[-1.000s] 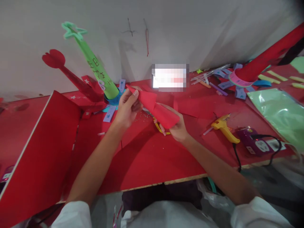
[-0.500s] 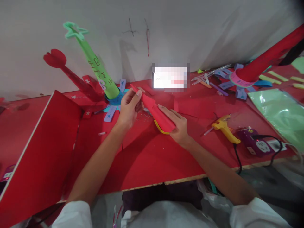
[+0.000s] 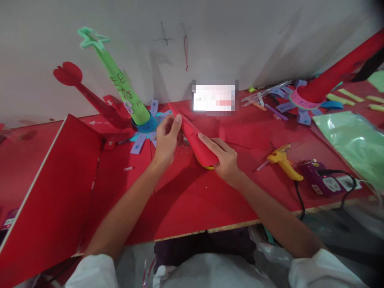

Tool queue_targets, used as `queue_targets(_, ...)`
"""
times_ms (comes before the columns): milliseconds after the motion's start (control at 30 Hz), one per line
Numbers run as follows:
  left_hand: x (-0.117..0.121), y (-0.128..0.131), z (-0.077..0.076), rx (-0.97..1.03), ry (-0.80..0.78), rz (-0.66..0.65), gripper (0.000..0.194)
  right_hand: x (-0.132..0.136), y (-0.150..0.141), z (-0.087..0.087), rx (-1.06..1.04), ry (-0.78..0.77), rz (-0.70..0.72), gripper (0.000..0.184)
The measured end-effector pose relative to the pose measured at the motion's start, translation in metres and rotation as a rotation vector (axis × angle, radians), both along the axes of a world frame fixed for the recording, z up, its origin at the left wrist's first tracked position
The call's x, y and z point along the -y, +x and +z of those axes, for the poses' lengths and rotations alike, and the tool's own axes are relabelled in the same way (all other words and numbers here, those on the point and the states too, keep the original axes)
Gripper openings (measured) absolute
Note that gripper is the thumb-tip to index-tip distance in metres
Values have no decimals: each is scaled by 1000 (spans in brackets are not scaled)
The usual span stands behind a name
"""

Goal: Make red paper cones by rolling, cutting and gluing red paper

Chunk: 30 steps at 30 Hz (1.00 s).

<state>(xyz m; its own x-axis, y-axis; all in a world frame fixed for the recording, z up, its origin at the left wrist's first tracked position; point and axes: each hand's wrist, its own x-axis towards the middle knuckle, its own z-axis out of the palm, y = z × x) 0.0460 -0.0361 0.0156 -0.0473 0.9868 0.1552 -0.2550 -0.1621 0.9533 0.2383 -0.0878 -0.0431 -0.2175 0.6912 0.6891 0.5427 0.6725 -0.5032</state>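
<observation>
Above the red table (image 3: 198,208), both hands hold a piece of red paper (image 3: 199,148) that slants down from upper left to lower right. My left hand (image 3: 168,138) pinches its upper end between thumb and fingers. At the lower end, my right hand (image 3: 225,160) grips it, with fingers laid along its face. Part of a yellow handle (image 3: 207,167) shows beneath the paper; the rest of that tool is hidden. Behind my left hand stands a green paper tube (image 3: 127,90) with a star-shaped top and a blue base.
A red flower-like paper piece (image 3: 69,74) leans at the left, behind an upright red panel (image 3: 57,192). To the right lie a yellow glue gun (image 3: 283,160), a purple power socket (image 3: 321,180) and a green plastic packet (image 3: 354,144). A lit screen (image 3: 214,98) stands by the wall.
My left hand has shifted slightly right and down. The red paper, earlier flared with its two parts spread, has turned and looks narrower, its two parts now nearly in line.
</observation>
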Motion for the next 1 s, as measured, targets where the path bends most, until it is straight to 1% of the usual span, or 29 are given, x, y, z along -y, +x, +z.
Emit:
queue_targets(167,1,2,-3,-10,1,-18,44,-1,0,1,18,13,-28,65)
queue_targets(267,2,5,-5,-24,4,-42,44,-4,1,1,27,35,-73,68)
queue_targets(400,4,10,-7,-15,5,-79,45,-6,1,1,39,56,-108,65)
queue_targets(567,6,12,-9,-76,27,-49,44,-6,1,1,17,81,-111,65)
queue_targets(833,5,9,-8,-170,41,-23,45,-7,4,-4,44,100,-126,65)
queue_targets(1000,4,7,-8,-210,71,-33,48,-8,3,-1,63,137,-139,64)
